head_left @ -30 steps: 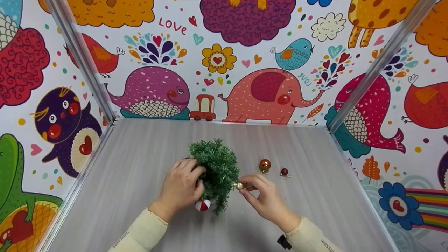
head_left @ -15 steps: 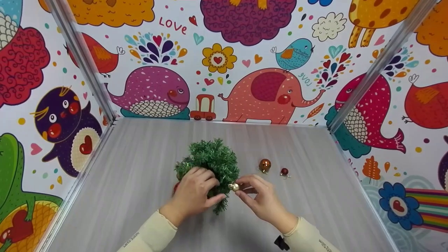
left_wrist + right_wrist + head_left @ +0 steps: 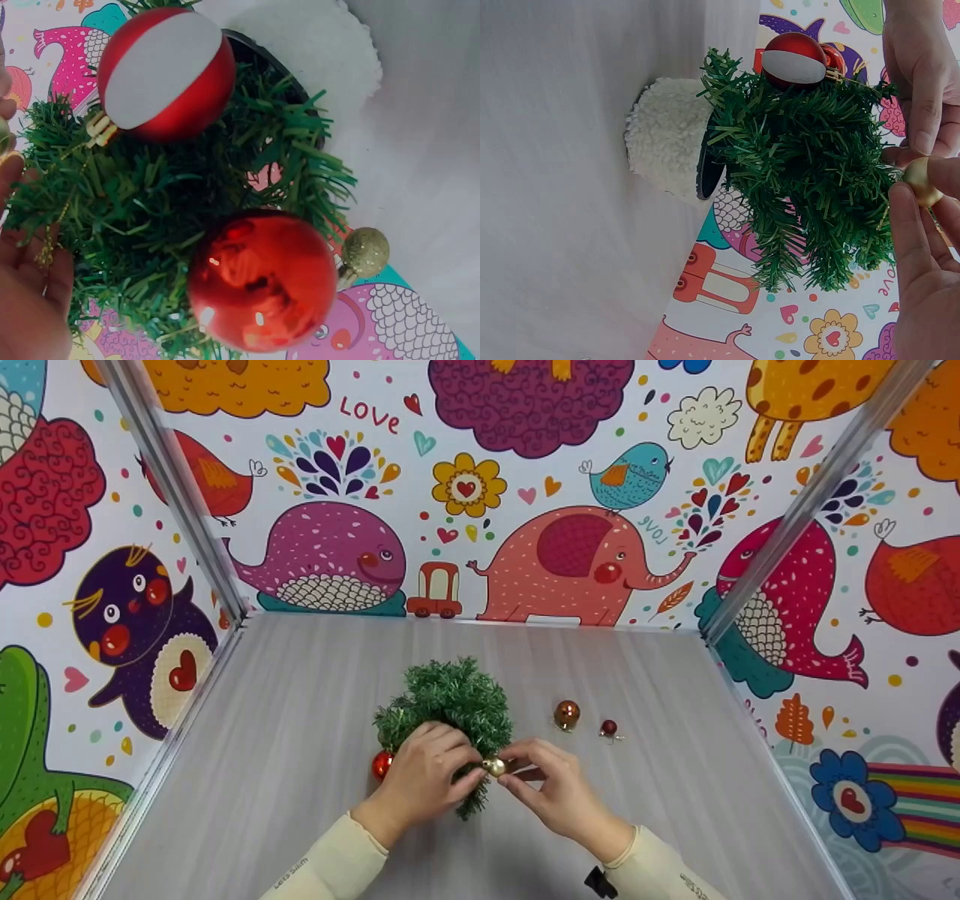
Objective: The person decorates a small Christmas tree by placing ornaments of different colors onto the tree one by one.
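A small green Christmas tree (image 3: pixel 457 690) stands at the middle of the table, its white fluffy pot (image 3: pixel 667 139) showing in the right wrist view. My right hand (image 3: pixel 559 791) pinches a small gold bauble (image 3: pixel 496 766) between thumb and fingers beside the tree's right side. From the left, my left hand (image 3: pixel 431 769) reaches across the tree, thumb and forefinger pinching at the bauble's cap. Gold thread hangs near the right fingers. On the tree hang a red-and-white bauble (image 3: pixel 165 75), a shiny red bauble (image 3: pixel 262 281) and a small glittery gold bauble (image 3: pixel 366 252).
A copper-coloured bauble (image 3: pixel 568 712) and a smaller dark red bauble (image 3: pixel 609 727) lie on the grey table (image 3: pixel 300 682), right of the tree. Cartoon-printed walls (image 3: pixel 510 480) and metal posts (image 3: pixel 180 502) border the table's back and sides.
My left hand has moved right across the tree to the gold bauble's cap, uncovering the red bauble at left and covering the red-and-white one. My right hand has brought the gold bauble slightly left.
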Motion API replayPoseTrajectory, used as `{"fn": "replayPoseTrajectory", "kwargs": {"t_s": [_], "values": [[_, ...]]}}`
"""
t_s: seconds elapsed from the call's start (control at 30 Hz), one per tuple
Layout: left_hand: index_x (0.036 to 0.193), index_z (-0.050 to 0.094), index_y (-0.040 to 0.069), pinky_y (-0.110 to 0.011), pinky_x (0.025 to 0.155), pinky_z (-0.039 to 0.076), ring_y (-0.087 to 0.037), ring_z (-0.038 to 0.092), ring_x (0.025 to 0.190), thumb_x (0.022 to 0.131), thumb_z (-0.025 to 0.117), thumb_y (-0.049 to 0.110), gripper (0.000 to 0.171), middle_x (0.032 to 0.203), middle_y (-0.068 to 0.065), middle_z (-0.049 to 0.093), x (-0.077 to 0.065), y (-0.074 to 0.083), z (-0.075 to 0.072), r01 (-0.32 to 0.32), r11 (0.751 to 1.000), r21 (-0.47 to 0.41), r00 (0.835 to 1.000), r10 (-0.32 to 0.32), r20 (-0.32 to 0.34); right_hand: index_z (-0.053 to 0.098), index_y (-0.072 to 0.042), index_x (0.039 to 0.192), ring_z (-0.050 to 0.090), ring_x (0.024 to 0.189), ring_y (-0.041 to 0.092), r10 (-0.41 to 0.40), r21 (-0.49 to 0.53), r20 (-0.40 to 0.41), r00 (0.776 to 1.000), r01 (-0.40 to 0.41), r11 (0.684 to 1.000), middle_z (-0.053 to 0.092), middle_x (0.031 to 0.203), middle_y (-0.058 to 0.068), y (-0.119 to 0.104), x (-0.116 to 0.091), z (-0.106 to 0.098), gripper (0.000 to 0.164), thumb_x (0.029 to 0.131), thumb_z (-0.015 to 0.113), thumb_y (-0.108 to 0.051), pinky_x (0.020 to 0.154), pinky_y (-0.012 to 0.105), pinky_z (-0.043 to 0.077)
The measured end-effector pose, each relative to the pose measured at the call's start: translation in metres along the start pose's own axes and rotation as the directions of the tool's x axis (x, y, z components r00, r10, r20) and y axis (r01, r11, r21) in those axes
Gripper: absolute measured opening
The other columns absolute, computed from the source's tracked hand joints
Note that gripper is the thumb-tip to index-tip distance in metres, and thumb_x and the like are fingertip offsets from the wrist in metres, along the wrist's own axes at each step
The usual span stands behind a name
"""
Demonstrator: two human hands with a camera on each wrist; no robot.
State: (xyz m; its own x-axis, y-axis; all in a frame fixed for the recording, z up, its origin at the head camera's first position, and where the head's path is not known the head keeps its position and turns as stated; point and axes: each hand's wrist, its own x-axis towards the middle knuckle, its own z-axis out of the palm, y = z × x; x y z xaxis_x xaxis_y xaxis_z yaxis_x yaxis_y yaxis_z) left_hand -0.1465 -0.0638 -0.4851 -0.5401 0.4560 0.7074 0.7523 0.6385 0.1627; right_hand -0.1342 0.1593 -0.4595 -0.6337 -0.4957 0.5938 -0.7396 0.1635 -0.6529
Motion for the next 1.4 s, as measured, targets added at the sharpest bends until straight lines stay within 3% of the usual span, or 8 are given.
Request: {"fn": "replayPoseTrajectory", "kwargs": {"t_s": [0.17,0.33,0.53,0.7,0.87,1.17,1.4], "values": [[0.083,0.074,0.017,-0.037,0.085,0.051,-0.014,0.063,0.081,0.082,0.077,0.021,0.005,0.084,0.007,0.066,0.002,0.002,0.0,-0.028,1.0,0.007,0.999,0.028,-0.038,0.064,-0.001,0.112,0.071,0.085,0.025,-0.002,-0.006,0.002,1.0,0.002,1.0,0.065,0.103,0.011,0.019,-0.008,0.003,0.032,0.083,0.074,0.008,0.066,0.029,0.059],[0.077,0.072,0.017,-0.037,0.083,0.052,-0.014,0.062,0.077,0.079,0.077,0.014,0.006,0.08,0.008,0.065,0.005,0.003,0.001,-0.038,0.999,0.007,0.997,0.039,-0.071,0.065,-0.01,0.115,0.07,0.09,0.018,0.047,-0.006,0.02,0.999,-0.047,0.999,0.066,0.106,0.003,0.029,-0.014,0.003,0.029,0.088,0.073,-0.003,0.069,0.026,0.058],[0.074,0.068,0.018,-0.036,0.081,0.051,-0.015,0.062,0.077,0.075,0.074,0.013,0.008,0.078,0.007,0.064,0.006,0.003,-0.002,-0.019,1.0,0.012,0.996,0.02,-0.088,0.065,-0.01,0.115,0.07,0.088,0.017,0.07,-0.031,0.02,0.997,-0.07,0.997,0.066,0.107,0.003,0.03,-0.016,0.003,0.028,0.089,0.073,-0.005,0.068,0.026,0.058],[0.073,0.066,0.018,-0.036,0.079,0.051,-0.016,0.061,0.077,0.074,0.072,0.013,0.008,0.078,0.005,0.064,0.009,0.001,-0.005,-0.013,1.0,0.01,0.994,0.014,-0.105,0.067,-0.006,0.11,0.069,0.079,0.018,0.096,-0.067,-0.004,0.995,-0.096,0.993,0.068,0.102,0.007,0.02,-0.015,0.005,0.026,0.086,0.075,0.0,0.061,0.028,0.058],[0.072,0.064,0.018,-0.037,0.077,0.051,-0.016,0.06,0.076,0.074,0.071,0.011,0.01,0.078,0.005,0.063,0.011,0.001,-0.009,-0.007,1.0,-0.005,0.994,0.006,-0.108,0.066,-0.001,0.108,0.066,0.072,0.019,0.081,-0.073,-0.007,0.997,-0.081,0.994,0.068,0.097,0.012,0.014,-0.016,0.009,0.027,0.083,0.074,0.007,0.053,0.031,0.056],[0.073,0.063,0.017,-0.036,0.08,0.05,-0.015,0.06,0.077,0.074,0.072,0.011,0.011,0.079,0.006,0.063,0.014,0.006,-0.013,0.003,1.0,-0.023,0.998,-0.005,-0.07,0.066,-0.015,0.115,0.065,0.081,0.011,0.081,-0.102,0.023,0.996,-0.078,0.992,0.066,0.108,-0.002,0.034,-0.026,0.011,0.027,0.09,0.073,-0.006,0.056,0.024,0.054],[0.073,0.064,0.018,-0.036,0.084,0.05,-0.015,0.06,0.078,0.076,0.071,0.012,0.009,0.079,0.007,0.062,0.014,0.007,-0.012,0.006,1.0,-0.021,0.999,-0.007,-0.05,0.068,-0.011,0.112,0.064,0.087,0.014,-0.022,-0.146,-0.012,1.0,0.02,0.989,0.066,0.105,-0.002,0.029,-0.017,0.011,0.026,0.088,0.074,-0.004,0.061,0.022,0.054]]}}
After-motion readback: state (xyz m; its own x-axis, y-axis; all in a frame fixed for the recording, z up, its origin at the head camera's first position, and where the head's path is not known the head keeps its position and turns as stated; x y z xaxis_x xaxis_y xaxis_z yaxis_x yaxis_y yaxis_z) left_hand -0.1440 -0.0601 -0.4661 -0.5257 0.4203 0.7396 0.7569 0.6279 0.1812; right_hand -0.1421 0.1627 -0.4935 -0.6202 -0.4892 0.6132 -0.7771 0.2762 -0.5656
